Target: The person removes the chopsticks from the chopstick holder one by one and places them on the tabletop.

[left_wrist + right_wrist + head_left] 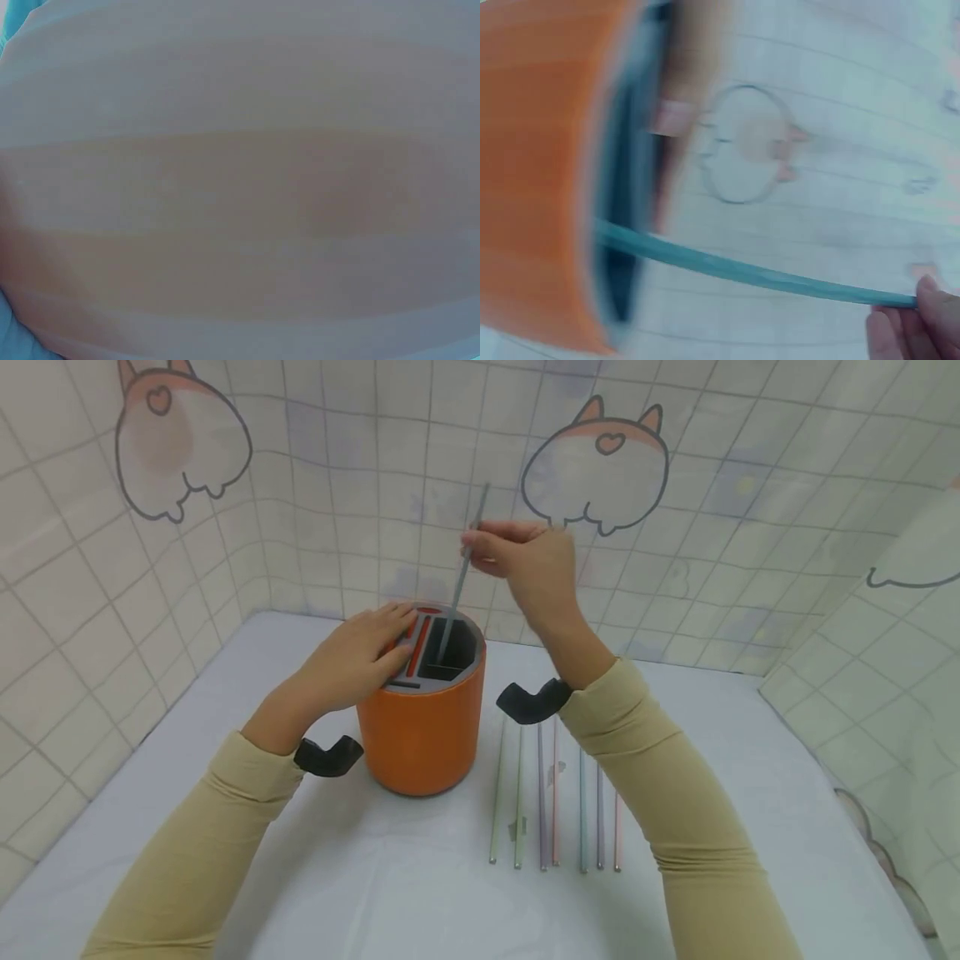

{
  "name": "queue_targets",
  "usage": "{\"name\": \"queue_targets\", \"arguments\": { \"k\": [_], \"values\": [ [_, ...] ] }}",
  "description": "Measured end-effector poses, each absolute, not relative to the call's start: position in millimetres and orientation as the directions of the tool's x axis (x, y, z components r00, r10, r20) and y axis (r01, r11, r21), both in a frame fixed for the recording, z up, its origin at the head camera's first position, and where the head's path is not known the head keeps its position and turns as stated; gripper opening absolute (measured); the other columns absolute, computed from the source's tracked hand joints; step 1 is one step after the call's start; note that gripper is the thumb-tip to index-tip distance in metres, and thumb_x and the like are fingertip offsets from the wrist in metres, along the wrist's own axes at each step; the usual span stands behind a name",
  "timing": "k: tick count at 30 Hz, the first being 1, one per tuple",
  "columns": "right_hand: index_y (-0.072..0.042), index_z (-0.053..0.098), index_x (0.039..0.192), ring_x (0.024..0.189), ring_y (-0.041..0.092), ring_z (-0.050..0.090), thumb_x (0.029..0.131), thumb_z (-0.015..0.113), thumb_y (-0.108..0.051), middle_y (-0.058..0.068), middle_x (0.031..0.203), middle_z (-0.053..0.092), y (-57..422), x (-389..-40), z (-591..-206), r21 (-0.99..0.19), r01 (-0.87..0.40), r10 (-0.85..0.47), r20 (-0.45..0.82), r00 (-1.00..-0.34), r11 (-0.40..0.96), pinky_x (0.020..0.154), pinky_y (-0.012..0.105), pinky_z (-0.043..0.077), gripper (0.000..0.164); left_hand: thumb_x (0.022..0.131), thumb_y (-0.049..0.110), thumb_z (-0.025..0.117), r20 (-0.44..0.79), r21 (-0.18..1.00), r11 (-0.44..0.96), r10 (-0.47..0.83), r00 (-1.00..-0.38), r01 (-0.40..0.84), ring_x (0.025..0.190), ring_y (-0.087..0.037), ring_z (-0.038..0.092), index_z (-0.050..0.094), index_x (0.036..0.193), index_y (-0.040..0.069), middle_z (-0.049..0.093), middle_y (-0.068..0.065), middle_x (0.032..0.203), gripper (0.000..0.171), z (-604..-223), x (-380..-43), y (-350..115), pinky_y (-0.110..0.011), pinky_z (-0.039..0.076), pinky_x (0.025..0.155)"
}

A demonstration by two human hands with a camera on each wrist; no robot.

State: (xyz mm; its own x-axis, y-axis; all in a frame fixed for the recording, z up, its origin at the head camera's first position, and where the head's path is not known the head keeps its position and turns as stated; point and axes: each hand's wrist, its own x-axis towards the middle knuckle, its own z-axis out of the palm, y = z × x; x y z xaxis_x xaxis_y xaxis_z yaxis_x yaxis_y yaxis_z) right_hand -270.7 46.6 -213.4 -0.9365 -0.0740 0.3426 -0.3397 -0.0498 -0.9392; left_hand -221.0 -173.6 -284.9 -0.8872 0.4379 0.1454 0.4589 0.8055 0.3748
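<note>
An orange round holder point(423, 739) with a grey divided top stands on the table. My left hand point(352, 652) rests on the left side of that top, fingers laid over its slots. Between thumb and fingers, my right hand point(528, 560) pinches a thin blue-grey stick point(459, 581) near its upper end. The stick leans, its lower end inside the large dark compartment point(457, 647) on the right. In the right wrist view the stick point(742, 274) runs from the holder's opening to my fingertips. The left wrist view shows only a blurred close surface.
Several thin coloured sticks point(542, 793) with silvery tips lie side by side on the white table point(420, 877), right of the holder and partly under my right forearm. A tile-patterned sheet point(420, 468) with animal drawings hangs behind and along both sides.
</note>
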Motion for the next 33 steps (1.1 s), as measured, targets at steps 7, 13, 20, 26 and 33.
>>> {"name": "queue_targets", "arguments": {
  "k": [7,13,20,26,33],
  "values": [
    [0.004,0.077,0.089,0.077,0.02,0.076,0.079,0.08,0.0,0.008,0.08,0.077,89.0,-250.3,-171.2,-0.827,-0.484,0.104,0.475,-0.874,-0.284,0.077,0.03,0.063,0.011,0.106,0.028,0.038,0.145,0.372,0.81,0.431,-0.89,0.453,0.155,-0.032,0.018,0.03,0.155,0.003,0.026,-0.013,0.164,0.057,-285.6,-222.7,-173.6,-0.05,0.013,0.128],
    [0.007,0.077,0.09,0.073,0.023,0.076,0.072,0.087,-0.002,0.012,0.078,0.076,133.1,-241.8,-160.8,-0.812,-0.497,0.211,0.451,-0.867,-0.305,0.074,0.03,0.063,0.022,0.106,0.029,0.038,0.141,0.374,0.808,0.434,-0.89,0.454,0.155,-0.031,0.018,0.03,0.156,0.003,0.026,-0.012,0.165,0.057,-286.1,-224.6,-173.5,-0.05,0.011,0.128],
    [0.003,0.078,0.088,0.067,0.017,0.074,0.073,0.086,-0.006,0.006,0.075,0.076,185.2,-251.6,-195.5,-0.939,-0.31,0.147,0.289,-0.946,-0.148,0.068,0.025,0.062,0.019,0.106,0.029,0.037,0.143,0.372,0.805,0.441,-0.886,0.461,0.155,-0.032,0.018,0.03,0.156,0.003,0.026,-0.013,0.164,0.057,-285.2,-225.2,-176.0,-0.051,0.011,0.128],
    [-0.015,0.08,0.09,0.071,0.004,0.073,0.085,0.078,-0.018,-0.012,0.075,0.075,224.9,-260.9,-260.1,-0.974,-0.045,0.033,0.053,-0.998,0.221,0.071,0.018,0.061,0.006,0.106,0.029,0.037,0.144,0.381,0.804,0.436,-0.889,0.456,0.155,-0.033,0.018,0.029,0.156,0.003,0.026,-0.013,0.165,0.057,-285.9,-224.8,-178.5,-0.051,0.012,0.128],
    [0.009,0.056,0.134,0.07,-0.003,0.071,0.094,0.07,-0.023,-0.019,0.073,0.071,255.9,-265.6,-329.2,-0.889,0.232,0.023,-0.243,-0.97,0.395,0.075,0.014,0.059,0.054,0.106,0.031,0.036,0.141,0.368,0.809,0.438,-0.888,0.458,0.154,-0.033,0.019,0.029,0.156,0.004,0.026,-0.013,0.165,0.057,-285.3,-226.3,-179.6,-0.051,0.013,0.128]
  ]
}}
